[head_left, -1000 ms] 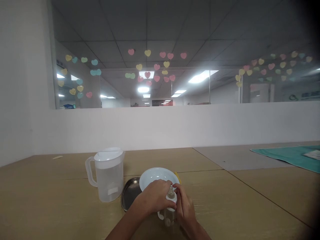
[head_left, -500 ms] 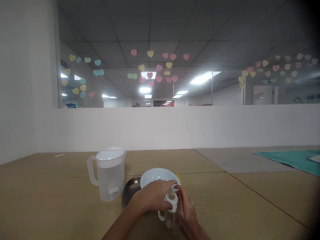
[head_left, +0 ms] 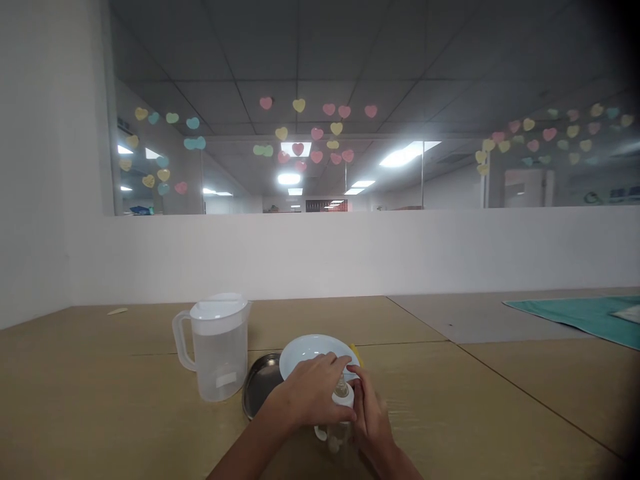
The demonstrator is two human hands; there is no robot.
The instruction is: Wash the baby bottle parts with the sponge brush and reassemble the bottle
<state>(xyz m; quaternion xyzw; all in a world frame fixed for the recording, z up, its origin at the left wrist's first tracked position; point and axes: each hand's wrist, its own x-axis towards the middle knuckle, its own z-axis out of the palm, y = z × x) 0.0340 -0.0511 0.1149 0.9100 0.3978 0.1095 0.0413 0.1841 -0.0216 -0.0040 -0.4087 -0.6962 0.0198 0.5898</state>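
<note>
A small clear baby bottle (head_left: 338,437) with a white collar and teat (head_left: 342,389) stands on the wooden table near the front edge. My left hand (head_left: 310,393) wraps over its white collar from the left. My right hand (head_left: 369,419) grips the bottle from the right side, fingers closed on it. Just behind the hands sits a pale blue bowl (head_left: 306,349), partly hidden by my left fingers.
A clear plastic pitcher (head_left: 216,347) with a white lid stands left of the bowl. A round metal tray (head_left: 260,389) lies under the bowl's left side. A teal cloth (head_left: 575,313) lies far right. A low white wall runs behind the table (head_left: 500,393).
My left fingers have shifted round the collar and the bottle has tilted slightly. Both hands stay on the bottle in the same spot. The camera has wobbled a little.
</note>
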